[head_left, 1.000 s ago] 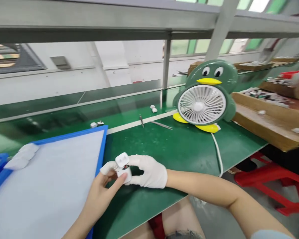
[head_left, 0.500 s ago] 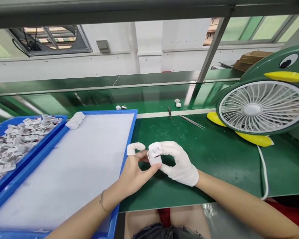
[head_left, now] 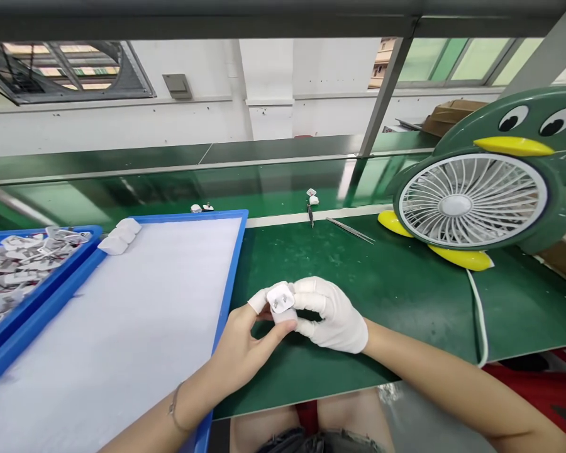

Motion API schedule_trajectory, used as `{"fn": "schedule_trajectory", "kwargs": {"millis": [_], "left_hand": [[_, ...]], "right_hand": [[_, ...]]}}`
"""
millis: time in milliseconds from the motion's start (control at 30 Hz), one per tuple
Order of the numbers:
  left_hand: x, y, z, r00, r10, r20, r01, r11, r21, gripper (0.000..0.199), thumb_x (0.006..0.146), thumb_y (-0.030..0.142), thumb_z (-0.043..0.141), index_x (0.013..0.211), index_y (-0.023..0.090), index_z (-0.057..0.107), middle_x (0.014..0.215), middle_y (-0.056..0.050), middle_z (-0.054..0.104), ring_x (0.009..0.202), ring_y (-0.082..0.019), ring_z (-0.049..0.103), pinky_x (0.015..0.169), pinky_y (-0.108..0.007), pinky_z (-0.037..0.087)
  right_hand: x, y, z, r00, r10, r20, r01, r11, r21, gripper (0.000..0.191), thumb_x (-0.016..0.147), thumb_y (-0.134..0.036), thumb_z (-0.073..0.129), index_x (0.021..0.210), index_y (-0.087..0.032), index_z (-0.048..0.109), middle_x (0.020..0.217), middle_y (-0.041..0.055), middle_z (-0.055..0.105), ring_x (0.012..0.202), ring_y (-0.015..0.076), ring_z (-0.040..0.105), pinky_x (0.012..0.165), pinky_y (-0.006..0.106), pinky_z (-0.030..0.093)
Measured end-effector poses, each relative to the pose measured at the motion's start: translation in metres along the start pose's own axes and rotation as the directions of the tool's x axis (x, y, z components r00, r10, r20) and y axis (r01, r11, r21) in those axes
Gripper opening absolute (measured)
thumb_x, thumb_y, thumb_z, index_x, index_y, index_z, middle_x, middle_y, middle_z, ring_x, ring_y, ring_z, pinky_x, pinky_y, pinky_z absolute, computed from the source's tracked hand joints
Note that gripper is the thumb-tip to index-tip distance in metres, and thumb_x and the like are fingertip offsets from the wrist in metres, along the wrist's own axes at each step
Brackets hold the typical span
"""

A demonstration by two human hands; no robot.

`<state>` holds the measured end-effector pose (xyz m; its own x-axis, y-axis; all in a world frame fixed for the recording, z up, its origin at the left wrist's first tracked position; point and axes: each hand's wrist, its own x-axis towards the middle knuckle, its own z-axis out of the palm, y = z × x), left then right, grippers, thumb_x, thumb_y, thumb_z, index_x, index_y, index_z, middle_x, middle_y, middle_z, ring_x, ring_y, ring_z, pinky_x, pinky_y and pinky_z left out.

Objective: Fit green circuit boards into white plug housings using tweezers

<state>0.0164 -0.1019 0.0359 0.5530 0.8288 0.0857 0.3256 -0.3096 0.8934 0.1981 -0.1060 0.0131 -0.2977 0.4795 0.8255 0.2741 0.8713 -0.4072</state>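
A small white charger plug point(head_left: 282, 302) sits between my two hands above the green bench, its two-pin face tilted up toward me. My left hand point(head_left: 249, 333), bare except for a white cover on a finger, is closed around the plug's body, thumb along the near side. On the right, my right hand point(head_left: 332, 314) in a white glove pinches the plug at its upper and lower right edge. The pin face sits against the housing; whether it is fully seated I cannot tell. My fingers hide the plug's back.
At left are a blue tray point(head_left: 238, 264) lined in white with several white housings point(head_left: 120, 236) in its corner, and a blue bin point(head_left: 94, 236) of white plug parts point(head_left: 28, 258). Tweezers point(head_left: 349, 230), a dark pen-like tool point(head_left: 310, 215) and a penguin-shaped fan point(head_left: 471, 201) stand or lie beyond.
The pin face, earlier tipped with a gap above the housing, now lies against it. My left fingers have closed in on the plug. The view has shifted slightly right.
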Motion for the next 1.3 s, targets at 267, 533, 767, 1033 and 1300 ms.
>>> {"fn": "schedule_trajectory", "kwargs": {"millis": [267,533,767,1033,1300], "left_hand": [[0.003,0.003,0.004,0.990,-0.116,-0.076,0.101,0.979,-0.180,0.048,0.080,0.034,0.064,0.122,0.021,0.045,0.102,-0.003,0.069,0.088,-0.015,0.067,0.080,-0.026,0.055],[0.015,0.007,-0.023,0.957,-0.174,-0.231,0.123,0.968,-0.219,0.047,0.070,0.036,0.073,0.111,0.020,0.057,0.106,-0.005,0.070,0.099,-0.020,0.066,0.091,-0.030,0.053],[0.008,0.012,-0.030,0.909,-0.321,-0.268,0.219,0.911,-0.349,0.070,0.067,0.044,0.074,0.127,0.021,0.047,0.106,-0.008,0.070,0.102,-0.022,0.066,0.085,-0.029,0.057],[0.010,0.022,-0.032,0.873,-0.420,-0.250,0.324,0.880,-0.346,0.067,0.061,0.047,0.077,0.118,0.018,0.057,0.114,-0.009,0.068,0.108,-0.025,0.062,0.087,-0.026,0.056],[0.008,0.026,-0.030,0.892,-0.320,-0.319,0.247,0.936,-0.249,0.066,0.066,0.050,0.073,0.121,0.021,0.052,0.112,-0.009,0.068,0.110,-0.028,0.062,0.088,-0.033,0.057]], "right_hand": [[-0.004,-0.003,0.001,0.998,0.066,-0.019,-0.067,0.996,-0.052,0.038,0.087,-0.019,0.059,0.123,-0.023,0.049,0.105,0.0070,0.064,0.096,0.0158,0.061,0.085,0.031,0.052],[0.028,0.074,-0.023,0.958,0.287,0.014,-0.256,0.875,-0.411,0.052,0.083,-0.034,0.062,0.130,-0.024,0.043,0.139,0.0103,0.037,0.131,0.0244,0.035,0.110,0.044,0.032],[0.090,0.187,-0.027,0.557,0.830,-0.017,-0.578,0.373,-0.726,0.040,0.089,-0.034,0.054,0.129,-0.027,0.050,0.138,0.0116,0.039,0.120,0.0311,0.045,0.093,0.050,0.045],[0.119,0.187,0.000,0.607,0.790,0.089,-0.584,0.519,-0.624,0.028,0.092,-0.034,0.054,0.111,-0.014,0.057,0.111,0.0080,0.058,0.098,0.0183,0.058,0.087,0.039,0.050],[0.033,0.057,-0.055,0.846,0.529,0.073,-0.467,0.800,-0.377,0.034,0.093,-0.036,0.053,0.119,-0.015,0.055,0.121,0.0099,0.056,0.106,0.0203,0.058,0.089,0.039,0.050]]}}
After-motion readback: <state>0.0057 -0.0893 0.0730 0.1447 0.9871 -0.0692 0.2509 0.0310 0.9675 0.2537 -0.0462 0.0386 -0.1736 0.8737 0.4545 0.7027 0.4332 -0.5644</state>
